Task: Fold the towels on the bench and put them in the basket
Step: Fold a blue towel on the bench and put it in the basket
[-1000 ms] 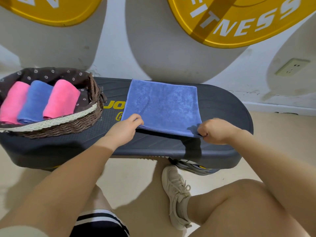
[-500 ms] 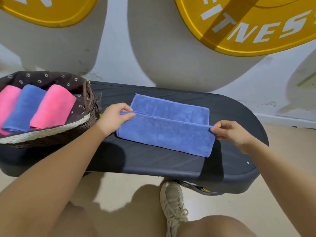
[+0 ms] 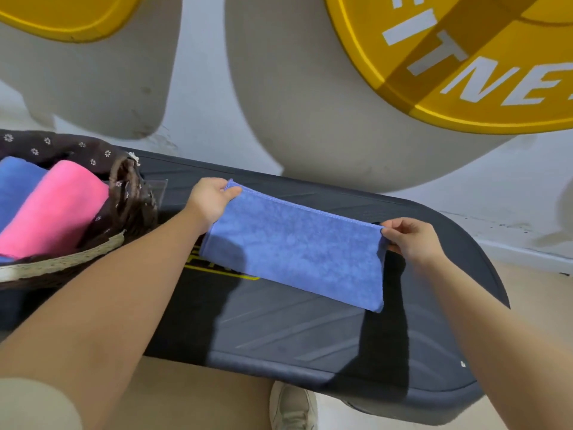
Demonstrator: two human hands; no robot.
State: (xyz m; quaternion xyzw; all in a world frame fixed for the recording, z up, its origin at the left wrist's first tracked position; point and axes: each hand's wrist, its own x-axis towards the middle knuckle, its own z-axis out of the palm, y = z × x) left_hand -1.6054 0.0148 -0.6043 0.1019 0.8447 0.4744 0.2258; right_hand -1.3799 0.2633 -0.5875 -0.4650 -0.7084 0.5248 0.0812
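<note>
Left hand point(image 3: 209, 198) and right hand point(image 3: 410, 238) fingers pinch blue towel point(image 3: 294, 249) far corners, aligning the fold; basket point(image 3: 62, 265) at 9 o'clock.

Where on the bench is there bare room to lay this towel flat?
Bare patches: the bench between the blue towel and the near edge, and its rounded right end past the right hand. The left is crowded: the basket with its rolled towels, and the left hand beside it.
</note>
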